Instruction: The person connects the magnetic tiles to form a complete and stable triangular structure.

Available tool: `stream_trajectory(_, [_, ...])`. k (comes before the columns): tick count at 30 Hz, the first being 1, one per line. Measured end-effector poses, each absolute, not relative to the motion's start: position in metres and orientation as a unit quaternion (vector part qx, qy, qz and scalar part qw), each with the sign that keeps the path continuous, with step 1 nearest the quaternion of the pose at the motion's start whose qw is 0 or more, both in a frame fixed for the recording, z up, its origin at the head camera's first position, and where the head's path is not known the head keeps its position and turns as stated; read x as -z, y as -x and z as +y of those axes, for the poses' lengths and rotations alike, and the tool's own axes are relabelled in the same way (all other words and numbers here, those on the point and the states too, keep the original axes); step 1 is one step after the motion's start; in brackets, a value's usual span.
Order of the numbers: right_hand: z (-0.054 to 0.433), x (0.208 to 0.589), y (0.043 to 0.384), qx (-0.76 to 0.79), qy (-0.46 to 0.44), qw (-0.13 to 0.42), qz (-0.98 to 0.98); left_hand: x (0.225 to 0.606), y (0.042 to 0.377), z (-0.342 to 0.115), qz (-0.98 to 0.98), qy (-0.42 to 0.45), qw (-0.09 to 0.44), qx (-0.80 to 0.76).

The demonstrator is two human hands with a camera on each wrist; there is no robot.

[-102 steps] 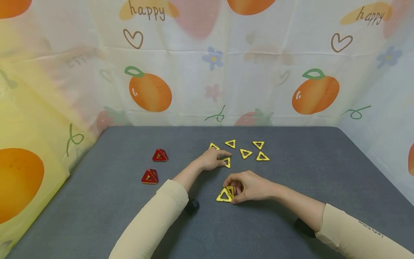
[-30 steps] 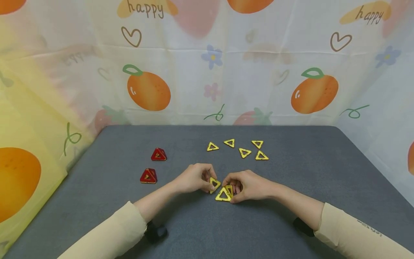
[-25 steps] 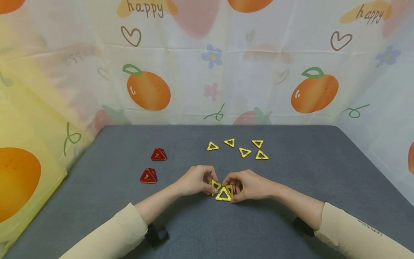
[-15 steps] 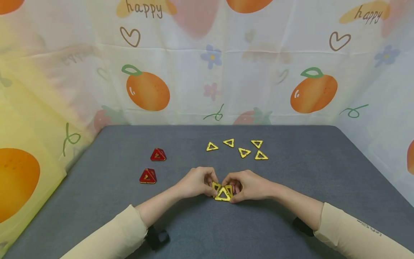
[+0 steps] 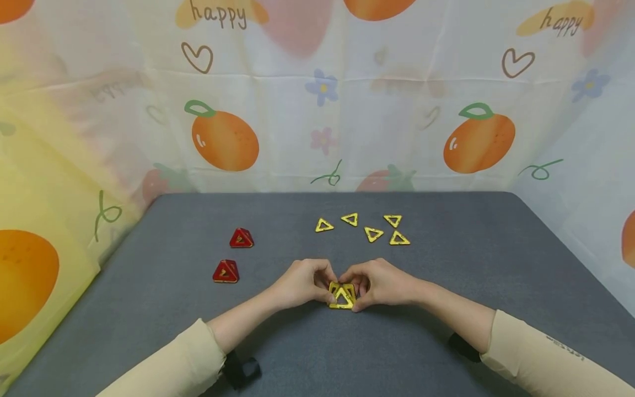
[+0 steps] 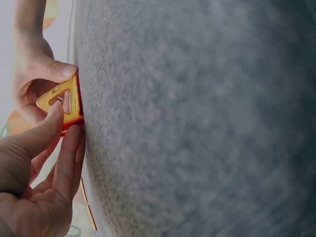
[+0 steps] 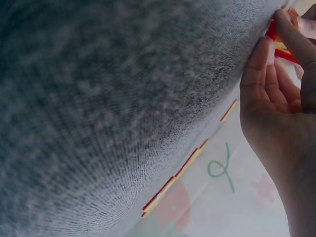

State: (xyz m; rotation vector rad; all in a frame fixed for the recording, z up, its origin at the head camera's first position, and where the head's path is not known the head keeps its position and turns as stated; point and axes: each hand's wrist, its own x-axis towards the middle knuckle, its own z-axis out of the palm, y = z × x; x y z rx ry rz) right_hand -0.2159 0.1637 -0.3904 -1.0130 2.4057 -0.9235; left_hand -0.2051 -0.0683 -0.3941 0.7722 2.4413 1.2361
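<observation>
In the head view, three hollow triangular tiles with yellow faces lean together near the middle of the table. The front tile (image 5: 341,306) faces the camera, with one slanting back on each side. My left hand (image 5: 300,284) pinches the left tile (image 5: 332,288) between thumb and fingers. On the other side, my right hand (image 5: 389,282) pinches the right tile at the corner of the front one. Close up in the left wrist view, the yellow face (image 6: 75,101) has red edges, and both hands hold it low at the tabletop. Fingers hide the rear of the group.
Several loose yellow triangle tiles (image 5: 373,234) lie flat toward the back of the grey table (image 5: 461,237). At left stand two red pyramids, one farther back (image 5: 241,239) and one nearer (image 5: 225,272). A printed cloth (image 5: 278,160) hangs behind the table.
My left hand picked up a tile from the back group, brought it toward me, and moved it rightward against the front tile. My right hand has stayed in place, holding its tile.
</observation>
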Motion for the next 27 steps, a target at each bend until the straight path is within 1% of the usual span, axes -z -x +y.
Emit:
stream_trajectory(5, [0.162,0.39,0.215,0.334,0.356,0.187,0.852,0.394,0.203,-0.066,0.851,-0.269,0.15,-0.425])
stream_trajectory(13, [0.163,0.39,0.215,0.343,0.356,0.178,0.851,0.39,0.201,-0.061,0.858,-0.28,0.139,-0.407])
stream_trajectory(27, [0.162,0.39,0.215,0.343,0.359,0.172,0.851,0.386,0.199,-0.054,0.879,-0.302,0.097,-0.357])
